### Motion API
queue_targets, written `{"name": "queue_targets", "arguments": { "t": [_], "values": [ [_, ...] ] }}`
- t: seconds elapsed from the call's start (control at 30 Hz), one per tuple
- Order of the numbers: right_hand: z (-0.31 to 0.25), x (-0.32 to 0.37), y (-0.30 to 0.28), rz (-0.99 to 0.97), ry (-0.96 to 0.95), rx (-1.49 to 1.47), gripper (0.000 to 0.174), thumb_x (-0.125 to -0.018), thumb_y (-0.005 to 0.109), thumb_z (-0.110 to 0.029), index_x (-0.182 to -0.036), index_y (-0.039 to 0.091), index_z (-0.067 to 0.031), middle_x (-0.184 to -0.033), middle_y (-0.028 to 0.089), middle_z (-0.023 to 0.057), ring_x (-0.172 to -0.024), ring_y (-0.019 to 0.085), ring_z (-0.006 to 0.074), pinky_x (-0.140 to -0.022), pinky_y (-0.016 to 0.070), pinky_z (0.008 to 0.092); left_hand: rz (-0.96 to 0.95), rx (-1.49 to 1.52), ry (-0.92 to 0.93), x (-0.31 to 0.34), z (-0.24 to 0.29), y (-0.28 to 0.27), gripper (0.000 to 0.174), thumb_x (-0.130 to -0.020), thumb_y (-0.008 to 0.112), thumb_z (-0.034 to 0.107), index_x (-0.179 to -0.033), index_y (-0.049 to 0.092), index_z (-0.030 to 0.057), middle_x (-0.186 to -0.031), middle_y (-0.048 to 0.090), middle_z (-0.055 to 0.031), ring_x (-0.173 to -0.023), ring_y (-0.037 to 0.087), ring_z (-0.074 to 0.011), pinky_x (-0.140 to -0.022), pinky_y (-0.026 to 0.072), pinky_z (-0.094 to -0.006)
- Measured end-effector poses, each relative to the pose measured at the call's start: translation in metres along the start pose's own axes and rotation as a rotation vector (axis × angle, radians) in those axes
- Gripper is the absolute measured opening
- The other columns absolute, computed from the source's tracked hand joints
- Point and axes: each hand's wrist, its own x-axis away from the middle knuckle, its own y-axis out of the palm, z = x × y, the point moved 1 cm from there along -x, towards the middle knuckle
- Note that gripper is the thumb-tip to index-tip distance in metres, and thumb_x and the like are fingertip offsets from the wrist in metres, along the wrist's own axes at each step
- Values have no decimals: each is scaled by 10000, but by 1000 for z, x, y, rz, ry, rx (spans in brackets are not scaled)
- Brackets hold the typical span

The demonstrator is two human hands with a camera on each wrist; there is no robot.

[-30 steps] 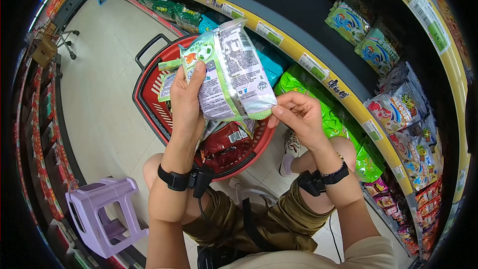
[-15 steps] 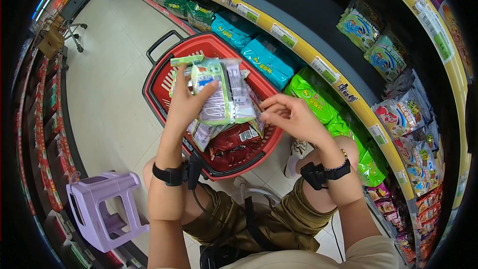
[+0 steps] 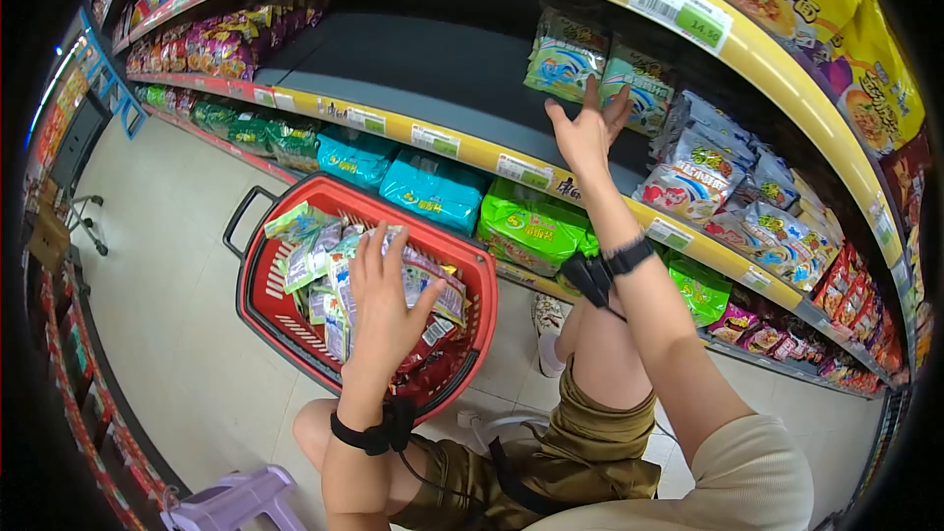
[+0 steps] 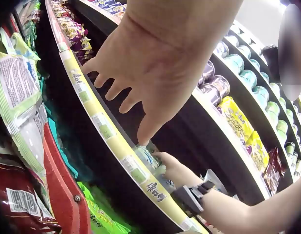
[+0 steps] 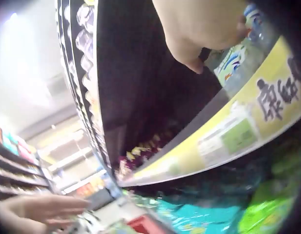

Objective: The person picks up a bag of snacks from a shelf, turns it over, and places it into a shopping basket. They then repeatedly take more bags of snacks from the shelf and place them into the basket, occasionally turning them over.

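My right hand (image 3: pixel 588 138) reaches onto the middle shelf with its fingers extended at two green-and-white snack packs bearing a cartoon pony. The fingertips overlap the front edges of the left pack (image 3: pixel 565 64) and the right pack (image 3: pixel 641 84). In the right wrist view the thumb side of that hand is beside a green pack (image 5: pixel 236 63). My left hand (image 3: pixel 385 310) hovers over the red shopping basket (image 3: pixel 480 280), fingers spread and holding nothing. Inside the basket lie several white-and-green packs (image 3: pixel 310 261) and dark red packs (image 3: pixel 428 374).
Grey snack packs (image 3: pixel 698 172) fill the shelf to the right. Below stand teal multipacks (image 3: pixel 428 192) and bright green multipacks (image 3: pixel 531 231). A yellow price rail (image 3: pixel 433 138) edges the shelf. At lower left is a purple stool (image 3: pixel 236 501); the basket's black handle (image 3: pixel 246 221) juts out left.
The white-and-green pack in the left hand went down into the basket and was let go. The right hand moved from beside it up to the shelf packs, and the head view turned right.
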Motion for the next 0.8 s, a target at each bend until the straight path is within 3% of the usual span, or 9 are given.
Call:
{"name": "queue_targets", "arguments": {
  "t": [0.17,0.3,0.33,0.5,0.57,0.63,0.7,0.77,0.8],
  "values": [
    [24,-44,15,-106,174,434,795,-759,674,-375,-1414,313,-103,-1494,-72,281,-1368,-86,497,-1105,30,566,-10,18,21,-3,3,5,643,-770,714,208,-1317,418,46,-1402,334,-209,-1307,281,-422,-1077,251,-485],
    [17,-39,19,-80,140,353,804,-763,673,-338,-1356,285,43,-1487,85,208,-1377,41,439,-1097,54,584,11,45,11,-2,-1,2,637,-784,703,230,-1317,415,34,-1401,324,-221,-1305,271,-433,-1074,229,-505],
    [7,-32,13,-20,106,277,762,-779,666,-303,-1311,303,104,-1432,203,185,-1358,129,405,-1087,97,587,2,67,9,-1,-2,1,636,-796,692,255,-1318,411,22,-1400,313,-235,-1304,260,-442,-1074,204,-523],
    [-48,5,-23,140,-221,-127,606,-819,654,-204,-1277,390,93,-1377,292,180,-1300,302,322,-1056,275,456,75,214,-13,-4,-3,0,579,-823,673,206,-1312,420,27,-1376,389,-198,-1299,332,-369,-1075,262,-460],
    [-86,32,-53,-67,-159,-867,513,-837,652,-163,-1259,462,57,-1367,312,145,-1230,402,239,-1007,348,352,108,313,-55,-7,-7,0,557,-854,647,228,-1318,418,24,-1375,406,-186,-1296,355,-340,-1075,264,-449],
    [-108,55,-67,-278,-42,-1203,434,-847,644,-111,-1240,519,23,-1350,348,104,-1178,440,175,-976,365,285,143,810,-207,-13,-11,-2,497,-927,552,292,-1335,416,42,-1390,412,-153,-1292,378,-287,-1075,274,-417],
    [-117,78,-66,-656,288,-1503,411,-841,632,-48,-1231,528,27,-1320,417,108,-1169,457,154,-966,392,280,150,1062,-317,-18,-9,-15,482,-968,469,335,-1347,409,44,-1383,428,-130,-1279,403,-245,-1071,289,-393],
    [-127,95,-70,-991,441,-1567,455,-846,626,-52,-1270,481,28,-1348,397,125,-1181,454,161,-976,397,294,66,1779,-406,-21,-12,-19,458,-970,464,345,-1306,441,34,-1303,508,-110,-1203,486,-206,-1023,360,-378],
    [-129,103,-68,-1000,370,-1587,494,-853,620,-62,-1299,425,22,-1295,459,130,-1137,497,168,-972,411,312,155,1724,-402,-21,-11,-20,414,-947,531,305,-1247,479,25,-1189,586,-72,-1069,576,-162,-924,451,-353]
  ]
}}
